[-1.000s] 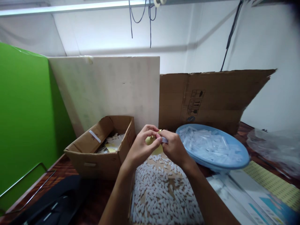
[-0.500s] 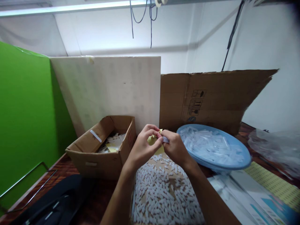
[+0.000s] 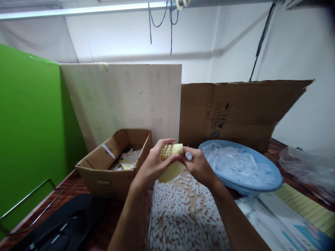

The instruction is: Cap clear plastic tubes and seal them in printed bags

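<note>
My left hand (image 3: 153, 162) is wrapped round a curled yellow sticker sheet (image 3: 171, 151) with rows of small dark print. Its lower end hangs below my fingers. My right hand (image 3: 200, 166) is closed on a small whitish plastic piece (image 3: 188, 156), which pokes out by the thumb. The fingertips of this hand sit close against the sheet's right edge; whether they touch it I cannot tell. Below both hands, many small white plastic pieces (image 3: 180, 212) lie spread over a brown cardboard surface.
To the left stands an open cardboard box (image 3: 104, 181) with paper scraps inside. A blue basin (image 3: 261, 188) of clear plastic pieces is on the right, near more yellow sheets (image 3: 306, 202) and a clear plastic bag (image 3: 309, 167). A black object (image 3: 65, 223) lies front left.
The yellow sheet has turned so its printed side shows, and my left hand has opened wider round it. My right hand has shifted slightly, still with the whitish piece.
</note>
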Motion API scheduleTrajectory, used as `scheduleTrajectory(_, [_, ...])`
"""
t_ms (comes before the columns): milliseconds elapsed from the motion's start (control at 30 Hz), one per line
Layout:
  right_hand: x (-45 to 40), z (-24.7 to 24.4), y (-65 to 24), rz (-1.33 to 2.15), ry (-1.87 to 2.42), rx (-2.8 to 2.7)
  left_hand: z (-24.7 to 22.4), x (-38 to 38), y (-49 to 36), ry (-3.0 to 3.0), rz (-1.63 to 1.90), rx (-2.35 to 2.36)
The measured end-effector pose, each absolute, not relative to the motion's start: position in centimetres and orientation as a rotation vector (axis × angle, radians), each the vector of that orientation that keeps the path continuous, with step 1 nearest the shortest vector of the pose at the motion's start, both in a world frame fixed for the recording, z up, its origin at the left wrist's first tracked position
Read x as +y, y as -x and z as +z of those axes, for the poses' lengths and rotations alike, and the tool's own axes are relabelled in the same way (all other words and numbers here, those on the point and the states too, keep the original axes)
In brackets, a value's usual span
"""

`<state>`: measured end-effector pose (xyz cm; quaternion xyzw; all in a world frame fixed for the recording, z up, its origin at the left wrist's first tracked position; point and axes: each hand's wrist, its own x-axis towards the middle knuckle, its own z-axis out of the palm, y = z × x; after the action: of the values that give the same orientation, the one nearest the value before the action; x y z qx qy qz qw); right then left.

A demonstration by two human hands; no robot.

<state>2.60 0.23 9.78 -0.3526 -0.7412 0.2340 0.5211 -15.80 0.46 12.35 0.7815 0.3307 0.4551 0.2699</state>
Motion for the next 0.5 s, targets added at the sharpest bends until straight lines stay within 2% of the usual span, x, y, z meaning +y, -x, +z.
scheduleTrajectory(233, [0.8, 9.4, -3.4, 0.826, 0.691, -1.372, 12.2, 0.8, 17.3, -2.046, 0.970, 1.020])
scheduleTrajectory(500, [2.0, 9.8, -7.5, 0.691, 0.658, -1.237, 11.8, 0.5, 17.2, -2.070, 0.528, 1.074])
